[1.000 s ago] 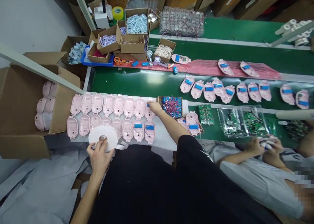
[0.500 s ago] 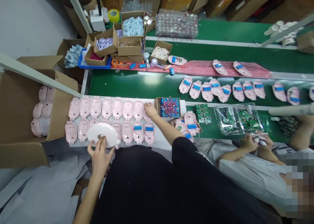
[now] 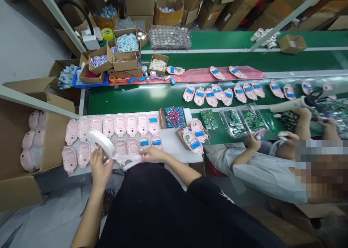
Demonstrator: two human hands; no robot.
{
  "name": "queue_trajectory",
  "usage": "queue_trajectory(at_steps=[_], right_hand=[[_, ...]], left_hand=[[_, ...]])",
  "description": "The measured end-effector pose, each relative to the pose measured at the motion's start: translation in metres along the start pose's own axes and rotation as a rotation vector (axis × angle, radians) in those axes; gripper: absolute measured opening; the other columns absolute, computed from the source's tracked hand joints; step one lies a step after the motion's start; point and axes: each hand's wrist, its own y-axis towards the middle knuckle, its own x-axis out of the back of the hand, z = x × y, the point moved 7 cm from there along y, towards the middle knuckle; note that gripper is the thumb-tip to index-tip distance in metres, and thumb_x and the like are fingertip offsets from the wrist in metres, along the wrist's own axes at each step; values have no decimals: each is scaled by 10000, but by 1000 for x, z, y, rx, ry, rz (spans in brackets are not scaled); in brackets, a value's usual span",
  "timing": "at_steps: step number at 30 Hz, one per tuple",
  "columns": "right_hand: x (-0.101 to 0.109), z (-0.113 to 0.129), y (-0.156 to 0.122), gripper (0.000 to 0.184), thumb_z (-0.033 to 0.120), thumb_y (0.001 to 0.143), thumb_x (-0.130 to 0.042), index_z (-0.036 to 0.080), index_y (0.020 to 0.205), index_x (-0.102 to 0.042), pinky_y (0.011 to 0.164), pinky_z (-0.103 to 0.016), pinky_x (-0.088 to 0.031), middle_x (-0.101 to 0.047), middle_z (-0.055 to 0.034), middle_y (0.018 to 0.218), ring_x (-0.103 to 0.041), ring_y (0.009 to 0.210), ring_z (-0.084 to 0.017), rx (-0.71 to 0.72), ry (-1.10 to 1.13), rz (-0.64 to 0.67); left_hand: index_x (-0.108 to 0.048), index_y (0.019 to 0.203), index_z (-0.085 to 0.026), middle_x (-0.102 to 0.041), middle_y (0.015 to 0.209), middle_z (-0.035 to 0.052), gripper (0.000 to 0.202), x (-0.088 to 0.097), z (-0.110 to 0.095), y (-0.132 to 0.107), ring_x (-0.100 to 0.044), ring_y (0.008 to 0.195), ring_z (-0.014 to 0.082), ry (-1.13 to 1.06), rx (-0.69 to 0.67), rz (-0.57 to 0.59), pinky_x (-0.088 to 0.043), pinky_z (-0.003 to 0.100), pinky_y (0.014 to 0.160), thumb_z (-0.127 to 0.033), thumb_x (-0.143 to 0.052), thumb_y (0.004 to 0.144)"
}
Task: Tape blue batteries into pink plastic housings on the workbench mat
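Observation:
My left hand [image 3: 100,166] grips a wide roll of white tape [image 3: 107,146], tilted above the front row of pink plastic shells. From the roll a white strip [image 3: 127,157] stretches to the right, its end pinched between the fingers of my right hand [image 3: 152,155]. Two rows of open pink shells [image 3: 120,124] lie on a white sheet beneath. At the right end of the rows, three shells hold a blue battery [image 3: 153,120] each; the roll and strip partly cover some front shells.
A box of blue batteries with red wires [image 3: 175,117] stands right of the shells, beside a carton [image 3: 185,141] of fitted shells. Green circuit boards [image 3: 208,119] lie farther right. A large carton [image 3: 57,143] stands left. Co-workers' hands [image 3: 254,141] work at right.
My right hand has come from the back row's right end to the tape and drawn out a strip. The roll has tilted up. A battery now shows in that back-row shell. The view has shifted.

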Motion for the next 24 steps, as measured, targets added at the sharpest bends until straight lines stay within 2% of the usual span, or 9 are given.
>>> queue_trajectory(at_steps=[3, 5, 6, 9, 12, 16, 20, 22, 24], right_hand=[[75, -34, 50, 276, 421, 1011, -643, 186, 1084, -766, 987, -426, -548, -767, -99, 1051, -673, 1035, -262, 14, -341, -71], [117, -65, 74, 281, 326, 1034, -593, 147, 1186, -747, 1061, -461, -471, -706, -180, 1238, -584, 1202, -307, -100, -567, -126], [131, -78, 83, 294, 305, 1034, -581, 143, 1220, -741, 1067, -454, -448, -668, -200, 1305, -539, 1256, -319, -149, -704, -123], [143, -108, 95, 329, 298, 1049, -533, 157, 1259, -744, 1029, -409, -424, -616, -198, 1371, -476, 1294, -313, -193, -978, -43], [138, -118, 97, 368, 312, 1073, -469, 183, 1213, -783, 999, -381, -420, -633, -174, 1345, -485, 1251, -293, -145, -989, -33], [143, -106, 92, 358, 325, 1049, -501, 197, 1145, -821, 1049, -401, -427, -649, -150, 1381, -512, 1244, -302, -26, -821, -153], [157, -71, 79, 354, 323, 1051, -454, 172, 1095, -770, 1122, -407, -423, -679, -156, 1391, -562, 1281, -282, 175, -501, -273], [167, -49, 68, 376, 366, 1079, -384, 181, 1136, -706, 1051, -398, -484, -712, -157, 1344, -633, 1184, -262, 218, -312, -359], [173, -25, 55, 377, 453, 1092, -375, 199, 1143, -649, 891, -372, -549, -767, -135, 1197, -694, 960, -241, 225, -127, -425]], left_hand=[[-529, 1508, -181, -621, 1382, 204, 671, 1, -6, -23, -465, 1438, 378, -6, -15, -59, -686, 416, 795, -386, -701, 893], [-532, 1508, -187, -632, 1367, 201, 665, 3, -10, -35, -477, 1434, 376, 9, -19, -96, -683, 412, 803, -384, -712, 899], [-539, 1501, -186, -638, 1354, 200, 657, 4, -11, -39, -488, 1426, 378, 17, -16, -110, -680, 418, 813, -384, -716, 901], [-566, 1469, -186, -648, 1329, 198, 628, 5, -13, -47, -516, 1401, 388, 34, -4, -127, -673, 437, 825, -389, -720, 895], [-567, 1456, -186, -639, 1361, 202, 597, 6, -14, -49, -506, 1411, 389, 48, 0, -117, -653, 480, 897, -369, -700, 904], [-556, 1455, -187, -644, 1368, 197, 589, 9, -16, -48, -499, 1415, 384, 69, -24, -121, -559, 568, 1068, -367, -691, 911], [-552, 1452, -189, -655, 1349, 187, 579, 11, -19, -43, -510, 1386, 372, 113, -131, -108, -496, 577, 1117, -362, -690, 916], [-584, 1407, -182, -681, 1271, 175, 559, 10, -25, -39, -524, 1349, 373, 136, -213, -106, -436, 594, 1157, -365, -717, 895], [-622, 1344, -186, -696, 1200, 157, 520, 9, -34, -35, -517, 1331, 381, 155, -282, -99, -390, 602, 1173, -358, -740, 868]])
